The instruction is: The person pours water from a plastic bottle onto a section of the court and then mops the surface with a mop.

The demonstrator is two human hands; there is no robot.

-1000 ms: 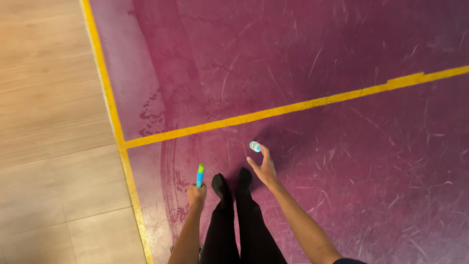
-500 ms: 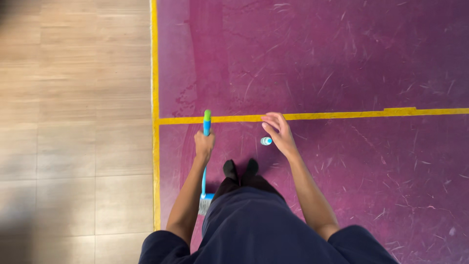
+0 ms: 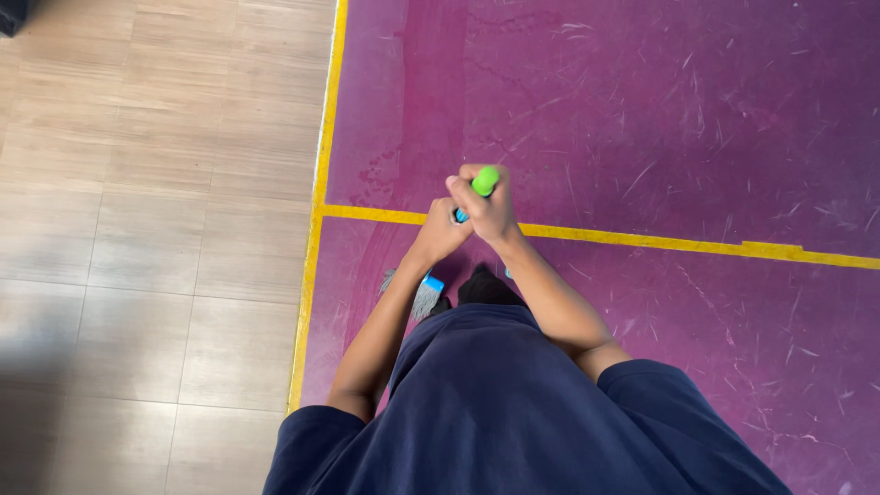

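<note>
Both hands — left hand (image 3: 438, 240) below right hand (image 3: 489, 213) — grip the mop handle (image 3: 484, 181); mop head (image 3: 423, 295) lies on the floor (image 3: 642, 119) beneath.

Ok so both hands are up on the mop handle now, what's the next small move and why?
Probably push the mop head forward across the purple floor. Both the left hand and right hand grip the handle's green top, while the head sits back beside the feet, just short of the yellow line.

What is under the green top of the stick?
Under the green top both hands grip the stick: right hand above, left hand below. A bit of blue shows between them; the rest is covered. The mop head sits on the purple floor.
</note>
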